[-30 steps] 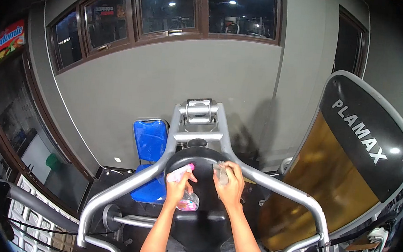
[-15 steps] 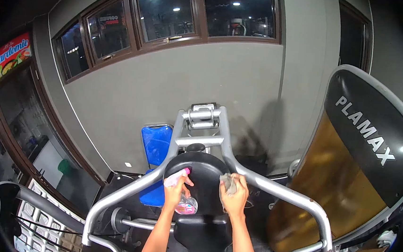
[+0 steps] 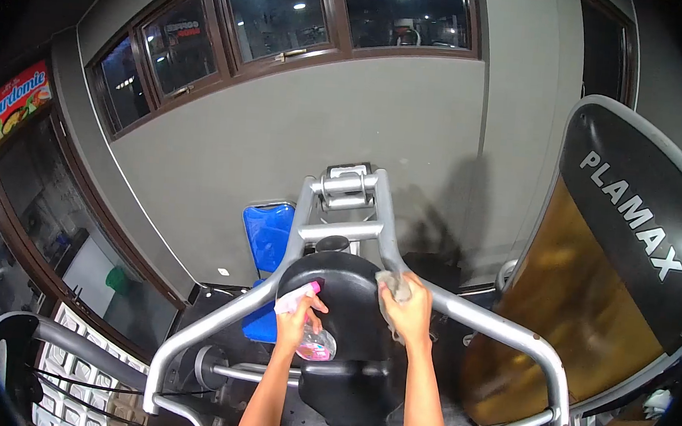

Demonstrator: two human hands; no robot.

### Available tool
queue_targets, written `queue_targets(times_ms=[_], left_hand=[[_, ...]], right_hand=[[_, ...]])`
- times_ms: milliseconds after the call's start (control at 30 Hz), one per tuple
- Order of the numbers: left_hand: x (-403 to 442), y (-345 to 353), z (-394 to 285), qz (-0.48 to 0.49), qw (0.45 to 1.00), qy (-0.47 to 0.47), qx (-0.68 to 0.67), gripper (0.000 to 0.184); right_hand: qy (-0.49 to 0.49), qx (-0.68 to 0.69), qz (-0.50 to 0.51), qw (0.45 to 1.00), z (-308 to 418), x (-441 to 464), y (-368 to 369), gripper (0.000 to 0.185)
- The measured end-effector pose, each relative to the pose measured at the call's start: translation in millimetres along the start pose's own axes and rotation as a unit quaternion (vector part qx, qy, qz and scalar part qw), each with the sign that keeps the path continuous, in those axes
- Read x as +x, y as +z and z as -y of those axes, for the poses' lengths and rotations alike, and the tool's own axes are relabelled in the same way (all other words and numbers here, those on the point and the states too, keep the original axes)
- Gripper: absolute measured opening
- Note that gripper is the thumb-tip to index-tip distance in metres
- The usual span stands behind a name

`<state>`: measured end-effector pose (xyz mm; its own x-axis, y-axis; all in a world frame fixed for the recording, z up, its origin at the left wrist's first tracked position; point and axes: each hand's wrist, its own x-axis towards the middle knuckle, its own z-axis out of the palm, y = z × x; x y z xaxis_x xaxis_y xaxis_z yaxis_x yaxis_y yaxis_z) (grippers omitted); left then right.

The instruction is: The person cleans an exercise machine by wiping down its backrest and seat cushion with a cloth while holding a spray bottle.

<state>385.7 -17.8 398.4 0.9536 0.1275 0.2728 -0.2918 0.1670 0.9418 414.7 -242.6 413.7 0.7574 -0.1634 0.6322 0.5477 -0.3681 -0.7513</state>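
Note:
My left hand (image 3: 297, 322) is wrapped round the neck of a spray bottle (image 3: 316, 346) with a pink and white trigger head and clear body. The bottle is in front of the left side of the black padded backrest (image 3: 343, 293) of a gym machine. In my right hand (image 3: 411, 315) is a crumpled grey-beige cloth (image 3: 392, 287), at the right edge of that backrest. Part of the cloth is hidden under my fingers. Below the backrest sits the black seat pad (image 3: 345, 393).
Silver tubular arms (image 3: 220, 328) of the machine curve out on both sides. A blue chair (image 3: 268, 231) stands behind it against the grey wall (image 3: 283, 136). To the right rises a tall panel marked PLAMAX (image 3: 629, 212). A glass door (image 3: 52, 214) is at left.
My right hand has moved slightly up and right with the cloth, along the backrest's edge. The left hand and spray bottle have stayed nearly in place. The view has shifted a little.

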Motion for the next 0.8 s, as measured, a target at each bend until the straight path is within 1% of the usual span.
queue_targets(times_ms=[67,200,267,300,333,400,533,600,633,667,733,800], left_hand=[[-1,0,-1,-0.002,1.0,0.0,0.004,0.03],[1,-1,-2,0.005,1.0,-0.003,0.003,0.031],[1,-2,-1,0.013,1.0,-0.006,0.003,0.031],[1,-2,0,0.01,1.0,-0.009,0.009,0.034],[1,-2,0,0.008,1.0,-0.013,0.016,0.038],[1,-1,-2,0.006,1.0,-0.014,0.022,0.038],[2,-3,1,0.016,0.999,0.001,0.03,0.038],[1,-2,1,0.014,1.0,-0.004,0.026,0.038],[2,-2,1,0.011,1.0,-0.006,0.022,0.038],[1,-2,1,0.01,1.0,-0.006,0.023,0.038],[1,-2,1,0.011,1.0,0.001,0.017,0.037],[0,-2,-3,0.008,1.0,-0.005,0.01,0.034]], right_hand=[[0.105,0.015,-0.029,0.994,-4,-15,-7,0.022],[0.144,0.043,-0.027,0.988,-7,-16,-9,0.022],[0.069,-0.009,0.007,0.998,-1,4,-7,0.023],[0.07,0.0,0.04,0.997,6,15,-6,0.024],[0.072,-0.001,0.04,0.997,8,24,0,0.024],[-0.023,0.005,0.064,0.998,10,39,11,0.027],[-0.032,-0.007,0.085,0.996,11,39,10,0.027],[0.033,0.058,0.041,0.997,2,22,9,0.026],[0.028,0.056,0.009,0.998,-4,13,8,0.024],[0.028,0.058,0.009,0.998,-7,2,7,0.024],[0.06,0.072,-0.072,0.993,-12,-22,5,0.022],[0.082,0.056,-0.12,0.988,-26,-53,7,0.021]])
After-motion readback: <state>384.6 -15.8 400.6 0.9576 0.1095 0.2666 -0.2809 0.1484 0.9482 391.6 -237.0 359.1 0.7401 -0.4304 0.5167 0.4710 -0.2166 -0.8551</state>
